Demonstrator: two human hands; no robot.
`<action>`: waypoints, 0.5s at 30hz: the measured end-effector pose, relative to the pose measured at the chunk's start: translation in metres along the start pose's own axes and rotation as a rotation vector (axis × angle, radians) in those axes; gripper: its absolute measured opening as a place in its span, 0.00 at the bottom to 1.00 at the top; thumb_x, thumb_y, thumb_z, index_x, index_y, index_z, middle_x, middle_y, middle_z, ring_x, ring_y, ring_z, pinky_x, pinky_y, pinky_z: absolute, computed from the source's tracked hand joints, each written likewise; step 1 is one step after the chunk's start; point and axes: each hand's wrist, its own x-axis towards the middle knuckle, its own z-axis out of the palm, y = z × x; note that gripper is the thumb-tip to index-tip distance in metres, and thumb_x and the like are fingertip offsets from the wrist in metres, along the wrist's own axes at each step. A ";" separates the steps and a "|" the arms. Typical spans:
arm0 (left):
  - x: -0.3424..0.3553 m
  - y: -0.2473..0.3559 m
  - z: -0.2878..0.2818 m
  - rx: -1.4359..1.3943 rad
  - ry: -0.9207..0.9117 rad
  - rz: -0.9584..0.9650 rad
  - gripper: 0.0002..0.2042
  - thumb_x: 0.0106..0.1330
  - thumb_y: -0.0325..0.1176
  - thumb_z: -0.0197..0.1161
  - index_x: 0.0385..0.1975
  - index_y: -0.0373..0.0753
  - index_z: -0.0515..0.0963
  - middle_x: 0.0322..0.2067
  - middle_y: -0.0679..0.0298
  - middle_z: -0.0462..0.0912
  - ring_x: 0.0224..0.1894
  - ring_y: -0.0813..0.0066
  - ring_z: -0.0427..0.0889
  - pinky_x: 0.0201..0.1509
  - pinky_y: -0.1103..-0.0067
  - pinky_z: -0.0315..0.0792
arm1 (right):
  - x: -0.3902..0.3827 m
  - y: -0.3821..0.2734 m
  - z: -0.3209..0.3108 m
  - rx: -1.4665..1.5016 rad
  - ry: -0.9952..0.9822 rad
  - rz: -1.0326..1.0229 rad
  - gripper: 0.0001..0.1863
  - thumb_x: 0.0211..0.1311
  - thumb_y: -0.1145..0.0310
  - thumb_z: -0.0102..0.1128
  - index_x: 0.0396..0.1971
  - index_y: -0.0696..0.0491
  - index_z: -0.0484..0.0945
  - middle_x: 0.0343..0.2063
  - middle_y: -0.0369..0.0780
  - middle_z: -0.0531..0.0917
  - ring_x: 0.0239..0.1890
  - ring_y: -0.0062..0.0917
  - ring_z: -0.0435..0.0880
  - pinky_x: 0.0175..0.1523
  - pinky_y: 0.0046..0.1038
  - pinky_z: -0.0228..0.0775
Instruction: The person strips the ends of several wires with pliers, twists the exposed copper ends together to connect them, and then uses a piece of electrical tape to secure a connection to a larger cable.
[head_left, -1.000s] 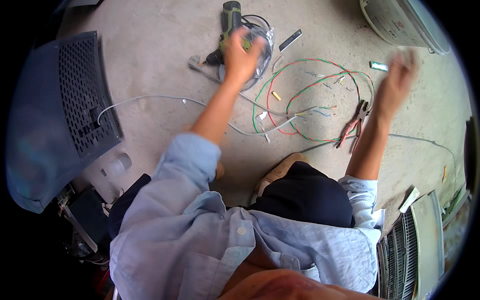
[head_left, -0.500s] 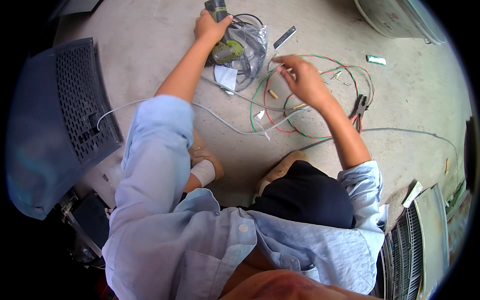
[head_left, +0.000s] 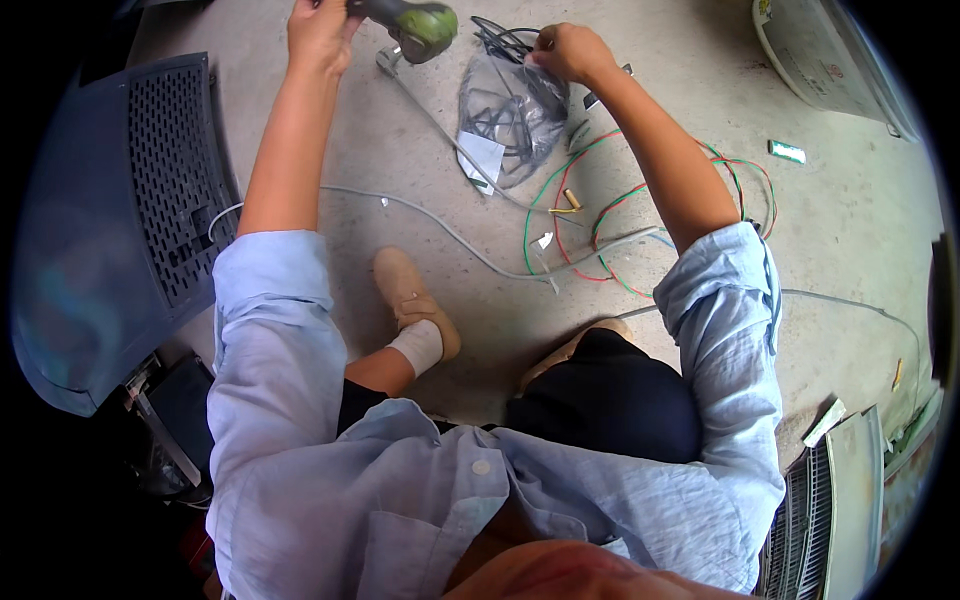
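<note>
Up at the far left, my left hand point(head_left: 322, 42) is wrapped round the dark handle of a green and black power tool point(head_left: 426, 32), held above the floor; its upper part is cut off by the picture's edge. My right hand point(head_left: 574, 52) pinches the top edge of a clear plastic bag point(head_left: 528, 110). Dark coiled cable shows inside the bag, and a black cable loop point(head_left: 492, 36) pokes out at its top. White paper point(head_left: 482, 156) lies at the bag's lower left. A grey cable point(head_left: 425, 105) with a plug-like end runs past the bag's left side.
Red and green wires point(head_left: 527, 225) loop over the concrete floor beneath my right forearm. A small brass-coloured cylinder point(head_left: 572, 198) lies among them. A dark perforated panel point(head_left: 165, 180) stands left, a whitish tub point(head_left: 830, 65) far right, and finned metal parts point(head_left: 800, 520) lower right.
My left hand has lifted the power tool off the bag and carried it up and left. My right hand has moved from above the wires to the bag's top edge and taken hold there.
</note>
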 end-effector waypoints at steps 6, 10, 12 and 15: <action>0.029 -0.015 -0.054 -0.254 0.199 -0.265 0.16 0.64 0.42 0.57 0.43 0.36 0.70 0.41 0.57 0.77 0.43 0.65 0.78 0.51 0.69 0.74 | -0.051 0.001 0.010 0.175 -0.008 -0.021 0.12 0.54 0.62 0.63 0.33 0.55 0.81 0.27 0.41 0.84 0.29 0.31 0.82 0.38 0.28 0.72; 0.019 -0.011 -0.050 -0.085 0.185 -0.142 0.20 0.63 0.46 0.58 0.43 0.34 0.70 0.41 0.55 0.77 0.41 0.62 0.80 0.45 0.72 0.77 | -0.120 -0.054 -0.021 0.602 0.427 0.010 0.07 0.60 0.72 0.57 0.34 0.58 0.79 0.28 0.40 0.82 0.28 0.23 0.81 0.37 0.22 0.71; 0.003 -0.001 -0.019 0.227 0.058 0.079 0.23 0.60 0.47 0.61 0.43 0.32 0.71 0.41 0.53 0.78 0.44 0.60 0.79 0.47 0.72 0.75 | -0.146 -0.059 -0.025 0.516 0.720 -0.129 0.05 0.61 0.77 0.54 0.34 0.60 0.79 0.29 0.39 0.81 0.30 0.20 0.80 0.37 0.20 0.71; -0.010 -0.014 0.042 0.550 -0.145 0.343 0.22 0.54 0.37 0.68 0.46 0.34 0.70 0.37 0.60 0.79 0.39 0.67 0.79 0.45 0.75 0.72 | -0.179 -0.058 -0.024 0.457 0.793 -0.097 0.06 0.60 0.80 0.53 0.35 0.59 0.79 0.31 0.40 0.81 0.33 0.21 0.80 0.40 0.21 0.72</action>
